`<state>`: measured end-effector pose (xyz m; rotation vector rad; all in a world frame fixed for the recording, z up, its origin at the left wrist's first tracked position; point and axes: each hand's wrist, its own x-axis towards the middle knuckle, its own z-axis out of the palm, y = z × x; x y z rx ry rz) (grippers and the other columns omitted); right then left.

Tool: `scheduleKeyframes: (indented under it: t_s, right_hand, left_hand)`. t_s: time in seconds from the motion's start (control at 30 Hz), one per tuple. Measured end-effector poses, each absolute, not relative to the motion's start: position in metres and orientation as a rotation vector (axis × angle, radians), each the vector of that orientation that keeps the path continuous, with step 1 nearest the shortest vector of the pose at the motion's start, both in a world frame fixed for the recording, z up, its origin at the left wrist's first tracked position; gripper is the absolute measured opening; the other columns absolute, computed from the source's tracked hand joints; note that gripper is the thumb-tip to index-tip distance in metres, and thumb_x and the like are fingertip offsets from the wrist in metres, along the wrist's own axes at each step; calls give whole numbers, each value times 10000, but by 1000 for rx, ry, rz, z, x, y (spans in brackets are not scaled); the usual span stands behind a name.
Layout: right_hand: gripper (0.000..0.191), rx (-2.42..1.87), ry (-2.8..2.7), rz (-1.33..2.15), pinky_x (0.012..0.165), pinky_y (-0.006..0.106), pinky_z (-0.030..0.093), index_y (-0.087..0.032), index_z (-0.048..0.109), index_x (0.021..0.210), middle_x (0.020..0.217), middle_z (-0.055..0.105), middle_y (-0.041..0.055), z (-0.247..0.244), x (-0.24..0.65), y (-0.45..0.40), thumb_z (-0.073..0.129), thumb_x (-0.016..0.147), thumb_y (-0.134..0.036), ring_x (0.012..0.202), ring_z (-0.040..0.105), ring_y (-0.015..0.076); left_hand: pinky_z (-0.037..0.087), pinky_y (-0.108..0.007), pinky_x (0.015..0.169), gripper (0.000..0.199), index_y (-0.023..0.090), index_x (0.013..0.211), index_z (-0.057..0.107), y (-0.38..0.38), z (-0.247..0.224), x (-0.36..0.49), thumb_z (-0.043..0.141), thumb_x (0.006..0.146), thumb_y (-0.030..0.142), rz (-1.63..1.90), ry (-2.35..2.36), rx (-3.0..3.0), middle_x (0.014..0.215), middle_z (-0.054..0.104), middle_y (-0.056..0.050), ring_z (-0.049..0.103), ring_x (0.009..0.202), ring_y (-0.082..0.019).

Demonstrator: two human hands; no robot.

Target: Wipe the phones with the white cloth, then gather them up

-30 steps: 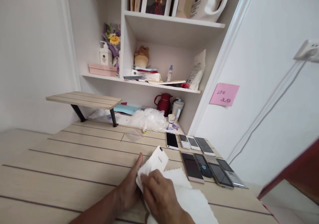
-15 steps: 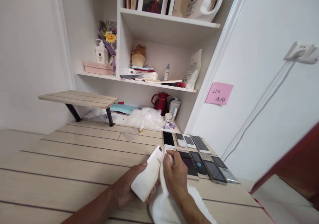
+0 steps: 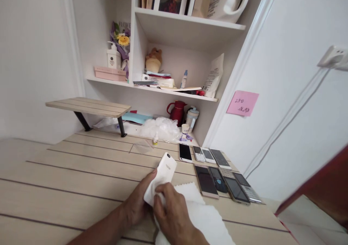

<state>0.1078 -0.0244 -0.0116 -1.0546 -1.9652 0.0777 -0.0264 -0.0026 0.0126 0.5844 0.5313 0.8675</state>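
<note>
A white smartphone, its back with the camera facing up, is gripped along its left edge by my left hand. My right hand has its fingers curled on a white cloth and presses against the phone's lower back. Most of the cloth spreads out below and to the right of that hand, over the table. The part of the cloth between my fingers and the phone is largely hidden.
Several phones lie in two rows on the slatted table to the right. A small bottle and a clear plastic bag lie further back. At the back left stands a small raised shelf; a red jug is behind.
My right hand has moved from the phone's upper right edge down onto its lower back, carrying the cloth. The phone has shifted slightly up and left. The camera view has turned slightly left.
</note>
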Motion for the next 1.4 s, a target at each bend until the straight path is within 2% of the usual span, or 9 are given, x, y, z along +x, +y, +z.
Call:
scheduleKeyframes:
  t_s: [0.13,0.3,0.4,0.53,0.73,0.97,1.13,1.3,1.4]
  right_hand:
    - [166,-1093,-1980,23,664,276,472,-243,548,965,818,671,4,-10,111,-21,438,872,-160,689,667,187]
    - [104,-1371,-1661,1,591,296,442,-233,534,959,786,692,9,-8,127,-6,455,891,-227,619,651,207]
    - [117,-1290,-1810,43,572,279,424,-236,537,943,737,678,-8,-11,119,-12,449,875,-201,582,638,192]
    - [180,-1085,-2078,84,617,265,427,-244,540,935,772,670,-8,-12,108,-22,432,834,-142,647,655,184]
    - [164,-1297,-1880,87,625,282,425,-236,516,926,785,674,8,-13,117,-16,439,826,-131,664,643,203]
    - [190,-935,-2134,29,639,257,423,-250,549,948,814,635,-4,-12,102,-32,434,861,-126,672,621,167]
    - [177,-1057,-1915,-61,658,275,442,-221,555,1012,849,644,28,-8,113,-22,404,936,-168,706,642,181]
    - [175,-1254,-1650,-40,712,312,459,-212,579,1004,906,693,53,-1,135,0,426,938,-265,772,661,215]
    - [202,-1394,-1486,56,725,335,465,-207,593,994,897,710,56,4,145,8,441,921,-317,771,660,235]
  left_hand:
    - [500,-303,804,501,59,1098,690,-1,13,-28,538,894,490,897,517,580,895,749,-132,686,838,-235]
    - [486,-304,604,507,79,1181,651,-3,9,-23,525,900,482,904,518,692,868,745,-130,670,706,-232]
    - [491,-289,677,487,86,1137,668,0,7,-24,553,886,486,973,531,590,886,745,-110,667,754,-213]
    - [500,-321,787,584,46,1027,698,5,10,-29,555,845,583,968,589,472,841,739,-120,665,769,-222]
    - [490,-298,703,432,151,1031,691,4,16,-28,559,864,526,1026,514,459,827,745,-53,677,719,-207]
    - [488,-317,710,640,52,960,710,-1,10,-26,507,837,646,772,496,498,766,729,-121,674,691,-236]
    - [473,-306,824,439,88,1052,707,-7,11,-22,557,890,469,901,473,621,868,745,-105,673,818,-225]
    - [486,-311,625,438,102,1034,714,-13,15,-23,545,889,479,874,517,737,796,723,-113,637,680,-219]
    - [456,-286,627,440,87,899,729,-15,17,-24,536,894,483,860,560,895,759,698,-105,612,685,-204]
